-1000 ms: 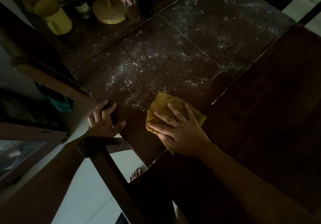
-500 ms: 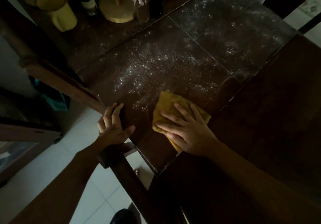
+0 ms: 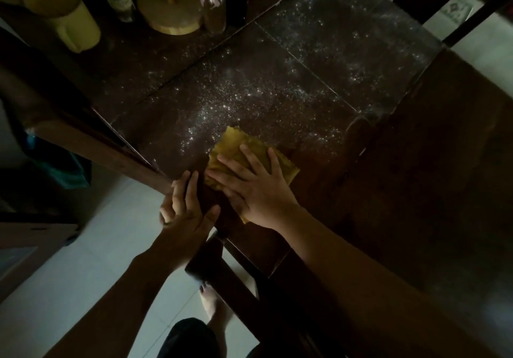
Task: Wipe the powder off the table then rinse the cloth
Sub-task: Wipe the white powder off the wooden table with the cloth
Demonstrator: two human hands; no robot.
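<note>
Yellow cloth (image 3: 244, 146) flat near the dark table's (image 3: 416, 191) near-left corner, right hand (image 3: 255, 188) pressing it with fingers spread straight, left hand (image 3: 186, 210) just beside, fingers extended over the table edge, white powder (image 3: 236, 96) scattered beyond, yellow mug (image 3: 63, 16) far left.

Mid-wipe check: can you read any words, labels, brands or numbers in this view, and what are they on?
No text can be read.
Label on the small bottle: too dark and blurred to read.
Pale printed patch at top right: blurred, no words legible.
</note>
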